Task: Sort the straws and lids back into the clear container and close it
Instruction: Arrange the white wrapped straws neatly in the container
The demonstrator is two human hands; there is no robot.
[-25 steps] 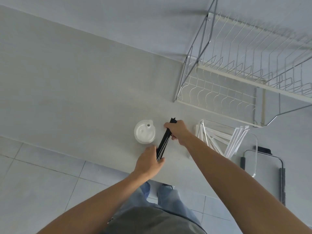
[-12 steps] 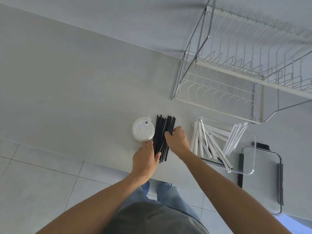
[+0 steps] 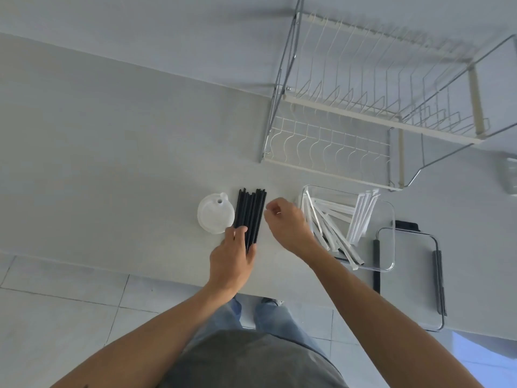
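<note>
A bundle of black straws (image 3: pixel 251 212) lies flat on the white counter (image 3: pixel 112 169), side by side. My left hand (image 3: pixel 233 257) rests on their near ends, fingers over the bundle. My right hand (image 3: pixel 288 222) hovers just right of the straws, fingers loosely curled, holding nothing. A stack of white cup lids (image 3: pixel 215 214) sits touching the straws' left side. The clear container (image 3: pixel 387 217) stands to the right with several paper-wrapped white straws (image 3: pixel 330 219) inside. Its clear lid with dark clips (image 3: pixel 411 278) lies beside it near the counter edge.
A wire dish rack (image 3: pixel 363 113) stands at the back right, just behind the container. The counter's front edge runs below my hands, with tiled floor (image 3: pixel 70 312) beyond. A small clear object (image 3: pixel 509 175) shows at the far right edge.
The black straws went from a held, tilted bundle to lying spread flat on the counter. My right hand has let go and drawn off to the right.
</note>
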